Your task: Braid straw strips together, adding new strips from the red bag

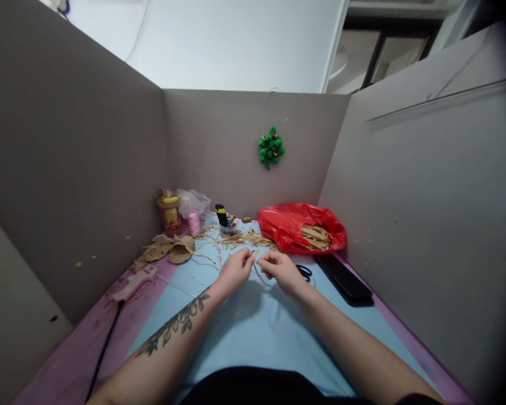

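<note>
Your left hand (238, 266) pinches 1 straw strand (259, 274), fingertips together; right hand (279, 269) curled nearly closed, hold unclear, toward worktop's (244, 343) far edge. Pinch lightly, lest fibres split.

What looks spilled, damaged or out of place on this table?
Loose straw bits lie strewn beyond the left hand and right hand, which looks messy. At left, dark specks or stains mark the purple cloth near the pink glue gun; I can't tell which. Nothing looks clearly broken.
</note>
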`<state>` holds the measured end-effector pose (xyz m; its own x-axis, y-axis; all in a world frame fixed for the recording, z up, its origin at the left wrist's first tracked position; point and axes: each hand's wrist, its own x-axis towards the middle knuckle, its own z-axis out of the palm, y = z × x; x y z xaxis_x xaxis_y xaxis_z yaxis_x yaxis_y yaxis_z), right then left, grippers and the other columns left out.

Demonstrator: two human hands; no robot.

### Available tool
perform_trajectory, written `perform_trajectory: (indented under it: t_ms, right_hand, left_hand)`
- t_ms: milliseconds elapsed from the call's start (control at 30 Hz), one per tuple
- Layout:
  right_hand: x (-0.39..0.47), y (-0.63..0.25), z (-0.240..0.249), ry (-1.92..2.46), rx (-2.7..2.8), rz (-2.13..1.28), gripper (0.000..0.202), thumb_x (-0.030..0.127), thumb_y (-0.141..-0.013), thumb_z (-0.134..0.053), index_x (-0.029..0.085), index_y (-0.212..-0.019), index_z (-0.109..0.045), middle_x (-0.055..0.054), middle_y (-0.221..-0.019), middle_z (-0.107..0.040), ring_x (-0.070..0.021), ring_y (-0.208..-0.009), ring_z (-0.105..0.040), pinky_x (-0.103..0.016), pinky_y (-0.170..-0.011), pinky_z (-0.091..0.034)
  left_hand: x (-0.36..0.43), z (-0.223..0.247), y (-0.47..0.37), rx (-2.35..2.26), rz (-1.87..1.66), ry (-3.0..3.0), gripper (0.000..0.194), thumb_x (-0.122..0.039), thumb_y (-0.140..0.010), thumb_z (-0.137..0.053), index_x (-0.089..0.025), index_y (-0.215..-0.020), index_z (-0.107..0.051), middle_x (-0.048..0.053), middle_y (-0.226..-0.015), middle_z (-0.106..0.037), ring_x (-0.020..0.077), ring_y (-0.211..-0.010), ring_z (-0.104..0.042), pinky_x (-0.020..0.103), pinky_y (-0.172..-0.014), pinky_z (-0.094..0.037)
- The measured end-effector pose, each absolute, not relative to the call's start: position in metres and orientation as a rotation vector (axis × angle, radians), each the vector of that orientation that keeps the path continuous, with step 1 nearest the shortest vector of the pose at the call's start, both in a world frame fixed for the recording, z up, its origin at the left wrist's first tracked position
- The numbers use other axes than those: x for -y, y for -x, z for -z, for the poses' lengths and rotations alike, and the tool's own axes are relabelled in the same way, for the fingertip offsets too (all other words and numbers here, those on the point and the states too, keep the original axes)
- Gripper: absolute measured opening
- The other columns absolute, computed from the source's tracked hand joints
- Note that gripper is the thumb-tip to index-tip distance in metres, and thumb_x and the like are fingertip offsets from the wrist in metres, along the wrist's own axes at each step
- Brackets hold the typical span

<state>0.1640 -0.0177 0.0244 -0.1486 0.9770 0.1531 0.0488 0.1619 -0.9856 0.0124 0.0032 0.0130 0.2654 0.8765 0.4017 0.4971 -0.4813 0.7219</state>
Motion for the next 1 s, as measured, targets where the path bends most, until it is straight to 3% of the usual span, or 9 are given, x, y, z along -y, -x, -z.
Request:
perform_trajectory:
  t_ms: [233,400,600,700,833,1000]
  right_hand:
    - [0.028,-0.152,-0.011,1.166,1.584,-0.787,0.019,0.032,-0.073,-0.056,0.016,-0.063,-0.059,0.001,-0.053,-0.055,-0.0109,-0.049,-0.046,-0.023,-0.049,-0.035]
    - [0.033,-0.147,-0.002,1.127,1.748,-0.478,0.019,0.028,-0.079,-0.052,0.018,-0.074,-0.066,-0.004,-0.071,-0.065,-0.0159,-0.066,-0.057,-0.026,-0.063,-0.042]
    - [0.034,-0.145,-0.001,1.074,1.945,-0.247,0.021,0.022,-0.083,-0.047,0.020,-0.091,-0.066,-0.005,-0.075,-0.064,-0.0174,-0.072,-0.056,-0.029,-0.070,-0.042]
    - [0.035,-0.146,-0.002,1.044,1.952,-0.231,0.020,0.023,-0.084,-0.047,0.020,-0.091,-0.066,-0.004,-0.073,-0.062,-0.0170,-0.072,-0.054,-0.029,-0.068,-0.041]
    - [0.032,-0.149,-0.001,1.066,1.821,-0.271,0.016,0.026,-0.083,-0.048,0.019,-0.076,-0.061,-0.004,-0.073,-0.058,-0.0163,-0.072,-0.052,-0.028,-0.067,-0.040]
    - [0.022,-0.149,0.008,1.133,1.598,-0.552,0.021,0.038,-0.077,-0.055,0.019,-0.085,-0.055,-0.004,-0.081,-0.058,-0.0172,-0.075,-0.053,-0.028,-0.066,-0.041]
  left_hand:
    - [0.000,-0.013,-0.019,-1.097,-1.088,-1.522,0.013,-0.026,-0.069,-0.048,-0.017,-0.061,-0.042,-0.004,-0.054,-0.046,0.0094,-0.052,-0.043,0.021,-0.052,-0.031]
    - [0.001,-0.011,-0.019,-1.047,-1.079,-1.197,0.016,-0.028,-0.063,-0.056,-0.016,-0.063,-0.046,-0.004,-0.056,-0.051,0.0081,-0.052,-0.046,0.021,-0.053,-0.033]
    - [-0.004,-0.002,-0.020,-0.984,-1.125,-1.085,0.020,-0.033,-0.063,-0.057,-0.016,-0.064,-0.046,-0.003,-0.056,-0.051,0.0070,-0.050,-0.044,0.020,-0.052,-0.032]
    - [-0.006,0.000,-0.021,-0.955,-1.179,-1.093,0.023,-0.034,-0.063,-0.057,-0.016,-0.062,-0.043,-0.005,-0.053,-0.045,0.0061,-0.047,-0.039,0.020,-0.049,-0.030]
    - [-0.005,-0.005,-0.021,-1.004,-1.231,-1.259,0.020,-0.032,-0.068,-0.052,-0.017,-0.061,-0.041,-0.006,-0.052,-0.041,0.0064,-0.047,-0.035,0.020,-0.048,-0.029]
    - [-0.002,-0.007,-0.021,-1.066,-1.202,-1.503,0.017,-0.029,-0.074,-0.047,-0.017,-0.063,-0.043,-0.005,-0.054,-0.040,0.0082,-0.052,-0.037,0.021,-0.052,-0.031]
